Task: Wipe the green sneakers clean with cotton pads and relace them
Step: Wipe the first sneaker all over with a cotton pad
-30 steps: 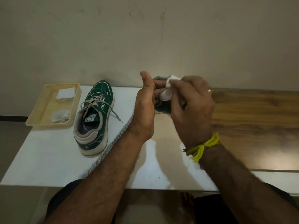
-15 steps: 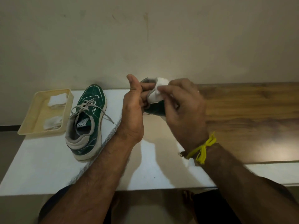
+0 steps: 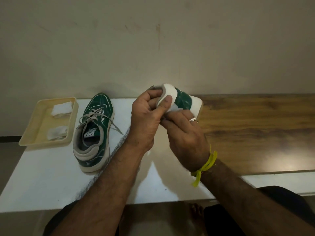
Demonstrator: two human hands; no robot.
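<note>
I hold one green sneaker with a white sole up off the table, its sole turned to the right. My left hand grips its near end, thumb pressing on a white cotton pad that lies over the shoe. Just below, my right hand curls its fingers against the shoe's underside and pinches the pad's lower edge; most of the shoe is hidden by both hands. The second green sneaker stands on the white table to the left, toe away from me, with grey laces loosely threaded.
A cream tray at the table's left edge holds two white cotton pads. A wooden surface extends to the right behind the white top. The wall stands close behind. My knees are below the front edge.
My right hand has dropped from on top of the shoe to below it, uncovering the green side and white sole. My left thumb now presses on the pad.
</note>
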